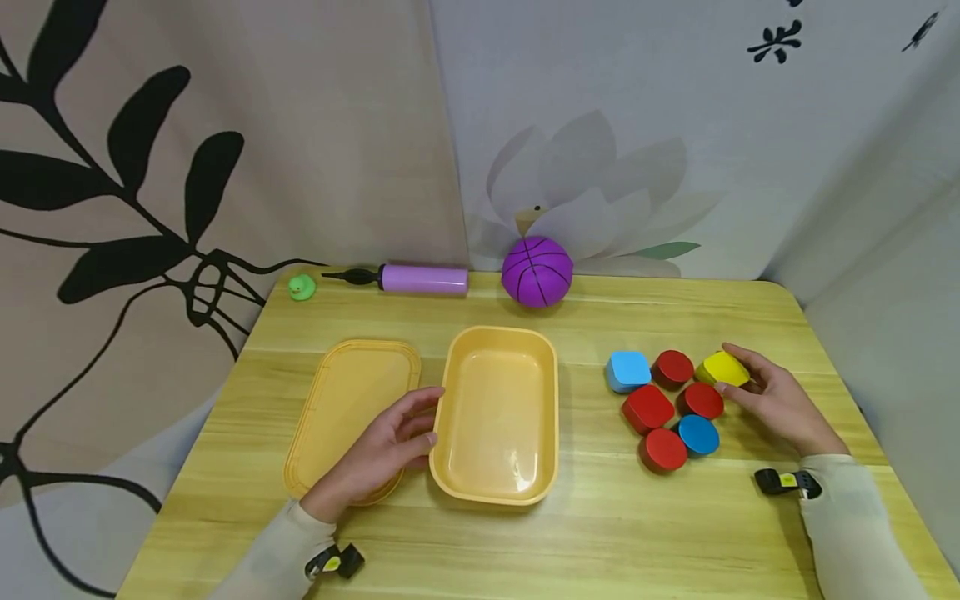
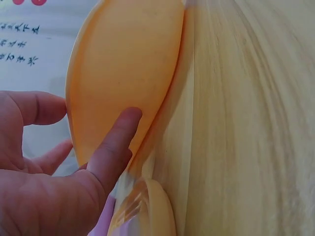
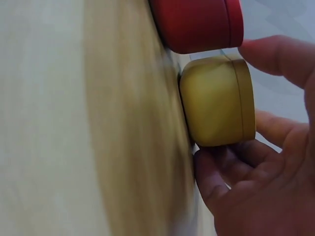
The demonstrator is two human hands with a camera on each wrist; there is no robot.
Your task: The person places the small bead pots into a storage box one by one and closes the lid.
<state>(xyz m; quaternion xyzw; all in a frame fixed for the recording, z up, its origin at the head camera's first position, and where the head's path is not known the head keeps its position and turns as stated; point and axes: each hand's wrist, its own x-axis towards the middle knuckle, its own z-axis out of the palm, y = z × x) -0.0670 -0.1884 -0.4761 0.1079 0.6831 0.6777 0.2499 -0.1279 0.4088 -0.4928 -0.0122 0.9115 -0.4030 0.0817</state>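
Observation:
A pale-orange tub [image 1: 495,416] stands in the middle of the table. My left hand [image 1: 392,446] is at its left side, with relaxed fingers touching the rim and the thumb against the outer wall in the left wrist view. The right hand [image 1: 772,400] is around a yellow tin [image 1: 722,368], fingers on one side and the thumb on the other, near a red tin [image 3: 202,24]. In the right wrist view a small gap shows between thumb and yellow tin [image 3: 219,103], which rests on the table.
Left of the tub lies its matching flat lid [image 1: 360,400]. Red tins [image 1: 648,409], a light-blue tin [image 1: 628,371] and a blue round tin [image 1: 698,435] cluster at right. Along the back are a green rubber duck [image 1: 302,287], a purple hand pump [image 1: 423,279] and a purple ball [image 1: 537,272].

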